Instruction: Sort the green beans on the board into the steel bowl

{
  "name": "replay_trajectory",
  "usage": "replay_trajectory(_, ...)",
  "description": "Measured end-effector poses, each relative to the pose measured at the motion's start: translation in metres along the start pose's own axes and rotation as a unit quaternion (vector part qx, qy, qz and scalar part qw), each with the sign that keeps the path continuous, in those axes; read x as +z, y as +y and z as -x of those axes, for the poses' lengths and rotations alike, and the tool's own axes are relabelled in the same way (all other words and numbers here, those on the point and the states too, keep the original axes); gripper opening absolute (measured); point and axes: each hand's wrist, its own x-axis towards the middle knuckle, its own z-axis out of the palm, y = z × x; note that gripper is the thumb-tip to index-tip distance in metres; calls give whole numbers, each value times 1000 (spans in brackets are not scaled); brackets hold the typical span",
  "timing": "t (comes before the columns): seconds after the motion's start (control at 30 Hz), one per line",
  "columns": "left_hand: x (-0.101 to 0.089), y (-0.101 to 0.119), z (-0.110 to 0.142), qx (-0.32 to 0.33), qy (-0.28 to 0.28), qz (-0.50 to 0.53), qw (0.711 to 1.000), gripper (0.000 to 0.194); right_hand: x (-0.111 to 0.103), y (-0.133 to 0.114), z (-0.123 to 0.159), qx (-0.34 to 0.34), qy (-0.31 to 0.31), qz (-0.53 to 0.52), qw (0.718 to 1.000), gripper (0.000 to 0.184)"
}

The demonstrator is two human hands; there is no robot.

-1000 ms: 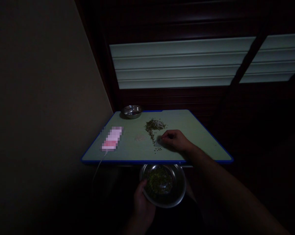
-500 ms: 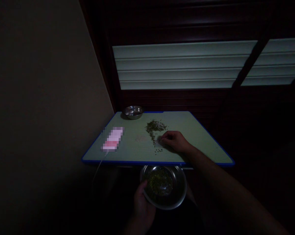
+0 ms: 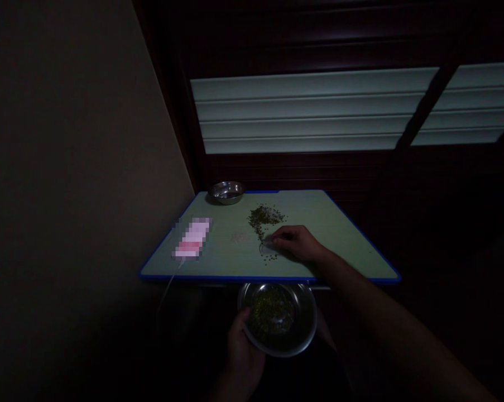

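My left hand grips a shiny metal bowl at its left rim, thumb over the edge. The bowl is held just below the table's front edge, tilted toward me, with small green grains like mung beans inside. My right hand rests low over the board, fingers pinched on a small see-through tool whose kind is too dim to tell. Just beyond the tool lies a heap of green beans with pale grains in it. A trail of beans runs toward the tool, and several loose ones lie in front.
The pale green tabletop has a blue rim. At its back left corner stands another metal bowl. A blurred-out phone with a white cable lies at the left. Near the middle is a faint patch of pale grains. A wall rises at the left.
My right hand's fingertips and the see-through tool have shifted slightly left, by the end of the bean trail. My left hand and the held bowl stay nearly in place.
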Motion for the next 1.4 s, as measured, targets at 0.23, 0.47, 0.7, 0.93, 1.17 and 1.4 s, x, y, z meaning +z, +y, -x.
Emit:
replay_trajectory(0.23,0,0,1,-2,-5,5,1000,20,-2,-4,0,11,-51,-30,998,30)
replay_trajectory(0.47,-3,-1,-2,-7,-7,12,1000,20,-5,-8,-2,25,-106,6,994,37)
replay_trajectory(0.7,0,0,0,-1,-6,3,1000,22,-3,-8,2,39,-125,21,991,35)
replay_trajectory(0.93,-1,0,-1,-5,-7,19,1000,23,-2,-22,13,60,-158,13,986,35)
replay_trajectory(1.17,3,0,1,6,-2,25,1000,22,-3,-30,21,54,-181,8,982,30)
replay_trajectory(1.4,2,-1,-2,2,-11,8,1000,22,-3,-34,27,58,-194,-2,979,28)
